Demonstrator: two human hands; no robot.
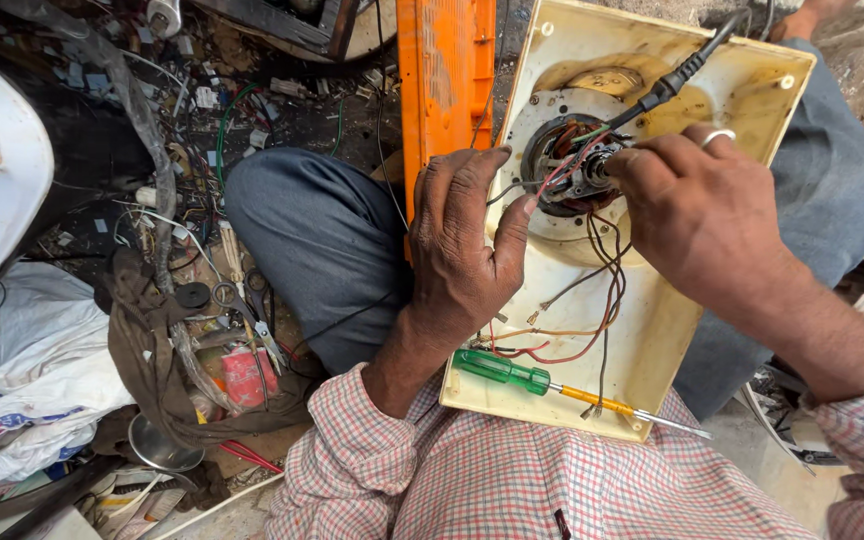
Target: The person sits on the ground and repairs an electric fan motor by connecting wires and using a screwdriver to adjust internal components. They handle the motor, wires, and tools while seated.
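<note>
Cream plastic housing lies open-side up across lap. Left hand braces it, fingers together, flat on rim. Right hand pinches motor w/ fingertips. Wires thin, likely fragile (grip housing edges instead). Screwdriver rests inside, near edge.

The appliance base at centre right is cream-yellow, with red and black wires. The screwdriver has a green handle and an orange shaft. At the bottom, the shirt is red-and-white checked, and an orange panel stands at top centre.
</note>
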